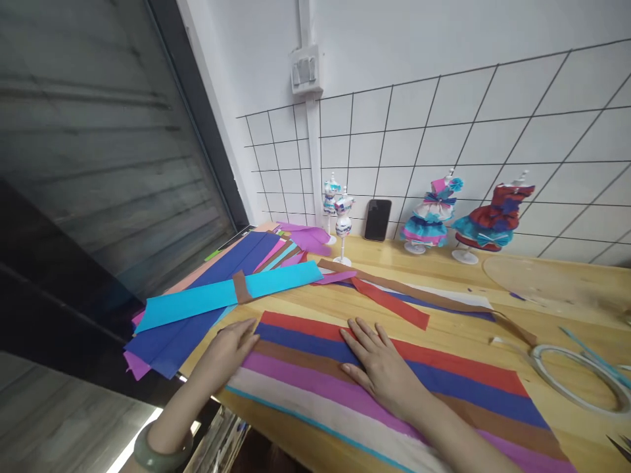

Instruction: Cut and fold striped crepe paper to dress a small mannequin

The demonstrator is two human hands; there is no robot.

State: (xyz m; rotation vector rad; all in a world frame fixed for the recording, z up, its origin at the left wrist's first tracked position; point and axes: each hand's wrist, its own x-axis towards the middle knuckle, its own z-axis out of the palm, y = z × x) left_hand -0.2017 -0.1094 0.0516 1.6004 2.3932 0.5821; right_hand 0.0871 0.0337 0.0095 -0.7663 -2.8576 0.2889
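Several crepe paper strips lie overlapped on the table, making long bands of red, blue, brown, purple, white and a thin light blue edge. At their left end is my left hand, its fingers bent and drawn together on the paper's edge; the exact grip is partly hidden. My right hand rests flat across the middle bands, fingers stretched and spread, holding nothing. Just behind the bands lie a loose red strip and a long brown strip.
A turquoise paper roll with a brown band lies over dark blue sheets at left. Mini dress forms, a phone and two dressed forms, one blue-pink, one red, stand along the wall. A white ring lies right.
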